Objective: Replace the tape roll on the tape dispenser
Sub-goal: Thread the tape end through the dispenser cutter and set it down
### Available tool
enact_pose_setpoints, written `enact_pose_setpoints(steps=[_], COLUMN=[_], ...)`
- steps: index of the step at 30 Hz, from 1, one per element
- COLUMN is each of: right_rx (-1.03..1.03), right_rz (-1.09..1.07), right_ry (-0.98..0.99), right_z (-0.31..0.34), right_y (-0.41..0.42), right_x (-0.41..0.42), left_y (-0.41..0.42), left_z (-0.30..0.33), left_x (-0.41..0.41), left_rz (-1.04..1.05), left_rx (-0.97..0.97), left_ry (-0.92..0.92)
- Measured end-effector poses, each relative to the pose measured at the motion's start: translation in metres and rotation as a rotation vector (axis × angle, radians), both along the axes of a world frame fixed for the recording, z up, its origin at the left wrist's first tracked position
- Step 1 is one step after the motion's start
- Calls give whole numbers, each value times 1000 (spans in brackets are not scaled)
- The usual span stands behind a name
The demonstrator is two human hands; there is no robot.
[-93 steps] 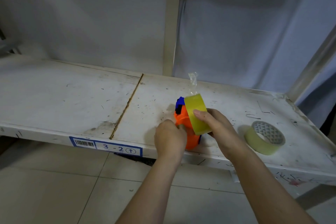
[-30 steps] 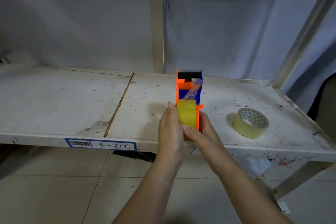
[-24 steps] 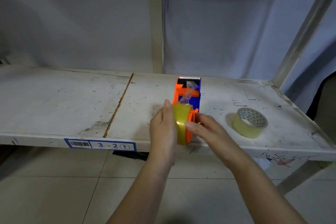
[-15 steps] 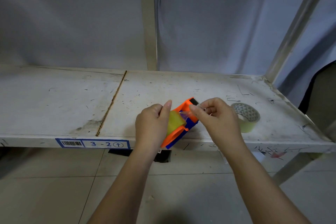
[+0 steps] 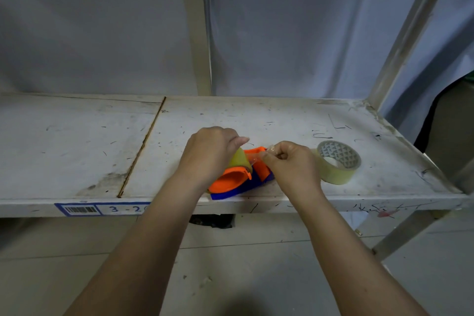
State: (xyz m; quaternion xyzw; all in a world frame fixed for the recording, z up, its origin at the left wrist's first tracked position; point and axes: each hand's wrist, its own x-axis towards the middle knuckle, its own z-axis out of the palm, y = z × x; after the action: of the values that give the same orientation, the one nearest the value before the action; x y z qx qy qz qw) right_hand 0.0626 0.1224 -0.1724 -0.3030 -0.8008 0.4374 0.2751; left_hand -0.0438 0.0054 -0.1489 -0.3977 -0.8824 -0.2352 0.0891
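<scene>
An orange and blue tape dispenser lies on its side at the front edge of the white shelf. A yellowish tape roll sits in it. My left hand covers the roll and the dispenser from above and grips them. My right hand pinches the clear loose tape end, pulled from the roll toward the dispenser's front. A second yellowish tape roll lies flat on the shelf just right of my right hand.
A blue label with a barcode is stuck on the shelf's front edge. Metal uprights stand behind, and a slanted post rises at the right corner. Grey sheeting hangs behind. Tiled floor lies below.
The dispenser went from upright to lying on its side at the shelf's front edge. My right hand moved from the roll to the loose tape end and draws it out.
</scene>
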Motion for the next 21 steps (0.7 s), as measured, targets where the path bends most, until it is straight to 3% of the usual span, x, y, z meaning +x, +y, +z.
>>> enact_pose_setpoints(steps=[4, 7, 12, 16, 21], right_rx=[-37, -94, -171, -224, -262], right_rz=[16, 60, 108, 36, 26], right_ry=[36, 61, 68, 4, -51], right_z=[1, 2, 4, 1, -2], right_y=[1, -1, -1, 8, 13], right_x=[0, 0, 1, 1, 2], left_y=[-1, 4, 19, 26, 30], left_z=[11, 18, 16, 21, 25], left_x=[11, 15, 17, 12, 7], left_rz=[-69, -66, -39, -139, -196], left_rx=[-225, -450, -529, -605, -718], left_ry=[-81, -33, 24, -61, 1])
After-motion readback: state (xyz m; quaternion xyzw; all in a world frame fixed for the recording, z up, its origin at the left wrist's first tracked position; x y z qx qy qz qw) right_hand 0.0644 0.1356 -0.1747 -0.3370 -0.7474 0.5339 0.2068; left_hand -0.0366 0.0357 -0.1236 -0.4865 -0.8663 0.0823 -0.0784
